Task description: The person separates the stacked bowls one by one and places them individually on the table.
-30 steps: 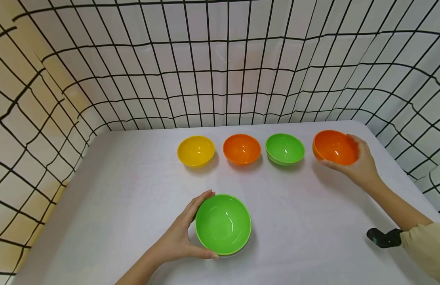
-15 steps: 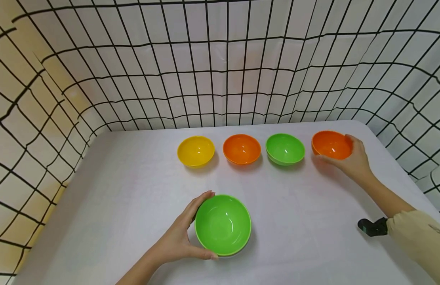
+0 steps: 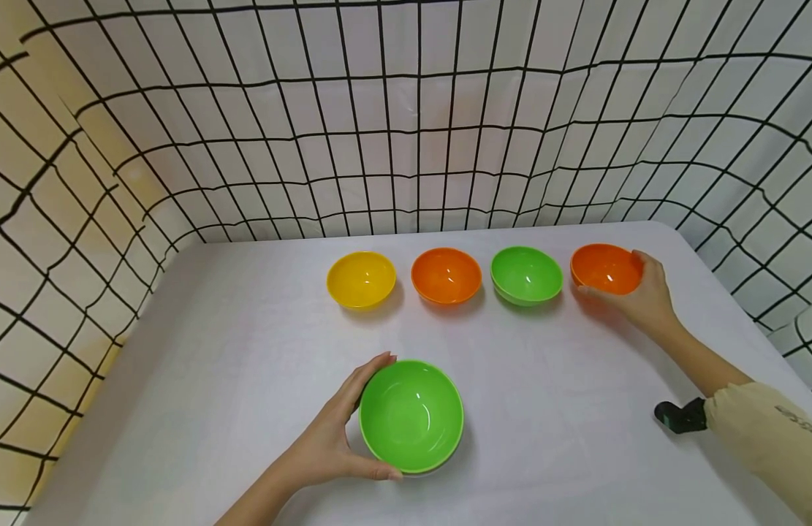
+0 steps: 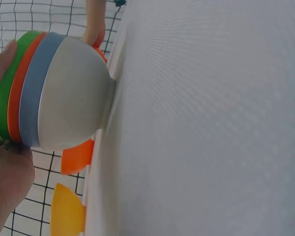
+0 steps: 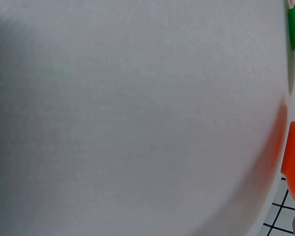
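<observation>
My left hand (image 3: 332,437) grips a nested stack of bowls at the near middle of the table, thumb on the near side and fingers round the far side. A green bowl (image 3: 412,416) tops the stack; in the left wrist view an orange bowl (image 4: 16,93), a blue bowl (image 4: 32,93) and a white bowl (image 4: 73,93) show beneath it. At the right end of the back row, my right hand (image 3: 650,298) holds another orange bowl (image 3: 604,269) by its right side. That bowl is upright, at or just above the tabletop.
Left of the held orange bowl, a yellow bowl (image 3: 361,280), a second orange bowl (image 3: 446,276) and a green bowl (image 3: 527,276) stand in a row on the white table (image 3: 234,351). A white wall with black grid lines (image 3: 419,117) surrounds the table's back and sides.
My right hand has moved the orange bowl slightly left and lower, nearer the green bowl in the row. The left hand and its stack have stayed in place.
</observation>
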A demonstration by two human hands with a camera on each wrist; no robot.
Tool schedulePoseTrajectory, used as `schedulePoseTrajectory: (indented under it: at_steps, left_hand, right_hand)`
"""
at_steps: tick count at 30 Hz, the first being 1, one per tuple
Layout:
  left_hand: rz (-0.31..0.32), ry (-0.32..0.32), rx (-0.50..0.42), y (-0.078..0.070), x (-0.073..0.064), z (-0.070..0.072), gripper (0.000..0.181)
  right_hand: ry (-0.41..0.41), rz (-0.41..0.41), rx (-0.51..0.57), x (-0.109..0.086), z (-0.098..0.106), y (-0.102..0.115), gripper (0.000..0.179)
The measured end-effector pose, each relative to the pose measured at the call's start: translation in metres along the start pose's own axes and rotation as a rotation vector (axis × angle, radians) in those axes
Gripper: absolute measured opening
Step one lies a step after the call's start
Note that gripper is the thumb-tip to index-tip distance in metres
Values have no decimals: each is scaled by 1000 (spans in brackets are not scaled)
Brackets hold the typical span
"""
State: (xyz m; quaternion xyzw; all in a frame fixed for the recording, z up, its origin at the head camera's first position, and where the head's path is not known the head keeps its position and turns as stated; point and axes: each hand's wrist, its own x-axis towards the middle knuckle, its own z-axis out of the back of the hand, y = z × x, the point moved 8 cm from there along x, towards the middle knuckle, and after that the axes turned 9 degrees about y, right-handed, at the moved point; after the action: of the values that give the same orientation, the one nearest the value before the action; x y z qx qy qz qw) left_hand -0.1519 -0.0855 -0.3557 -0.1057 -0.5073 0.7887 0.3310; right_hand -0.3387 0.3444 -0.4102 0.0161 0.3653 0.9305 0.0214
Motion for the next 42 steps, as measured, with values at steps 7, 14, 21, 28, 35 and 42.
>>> schedulePoseTrajectory:
  at_steps: [7,14,21,28,35,42]
  left_hand:
    - [-4,2,5,2,0,0,113]
    - [2,5,10,25,-2,-5,118]
    - [0,3,2,31,-2,-6,119]
    - [5,7,4,28,-2,-6,119]
    - [5,8,-10,5,0,-1,113]
    - [3,9,-9,22,-1,-5,118]
  right_hand:
    - [-3,-9,3,1,-2,0,106]
    - [1,-14,-10,2,-4,-2,105]
    - [17,-38,-13,1,-6,-6,108]
    - [22,-32,-22,0,-6,-8,109]
    - [30,-23,-28,-1,-2,-7,107]
    - [25,-31,-27,-4,-1,-5,102]
